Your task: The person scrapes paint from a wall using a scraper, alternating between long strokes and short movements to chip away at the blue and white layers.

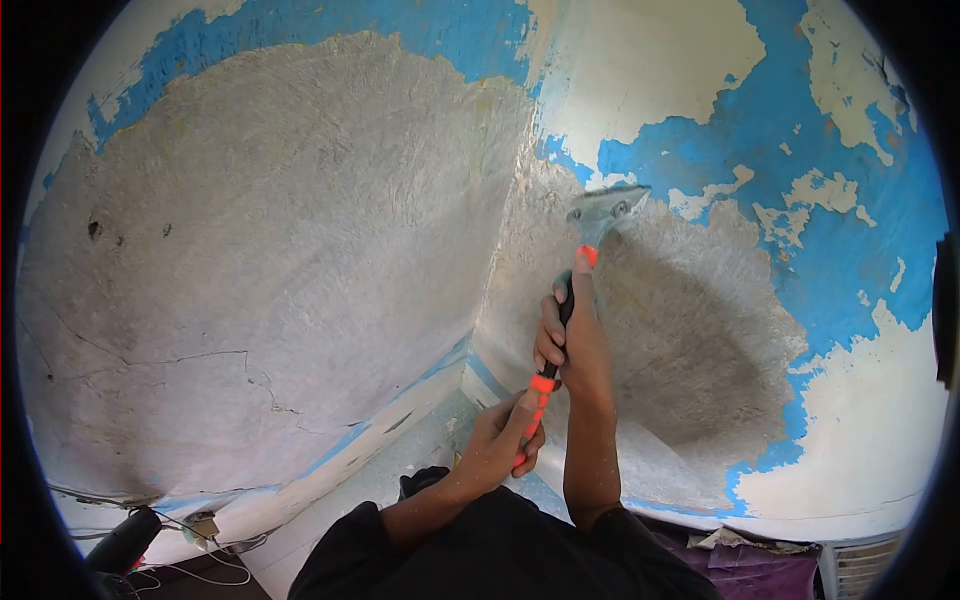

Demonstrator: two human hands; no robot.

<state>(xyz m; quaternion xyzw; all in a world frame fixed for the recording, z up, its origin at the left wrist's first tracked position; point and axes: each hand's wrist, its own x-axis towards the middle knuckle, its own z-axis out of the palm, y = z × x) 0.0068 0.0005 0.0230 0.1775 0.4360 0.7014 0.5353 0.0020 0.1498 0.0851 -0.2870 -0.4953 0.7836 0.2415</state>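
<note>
A long-handled scraper (608, 207) with a wide metal head and a black and orange handle is held up against the right-hand wall. Its blade meets the wall at the border between bare grey plaster (690, 330) and blue paint (690, 150). My right hand (575, 330) wraps round the upper handle, with the thumb pointing toward the head. Lower down, my left hand (508, 437) is closed round the orange end of the same handle. Some of the fingers are hidden behind the handle.
The left wall (300, 220) is mostly bare plaster with cracks and small holes. Peeling white paint (870, 410) covers part of the right wall. Cables (225, 570) hang by a socket (202, 525) at lower left. Purple cloth (745, 570) lies at lower right.
</note>
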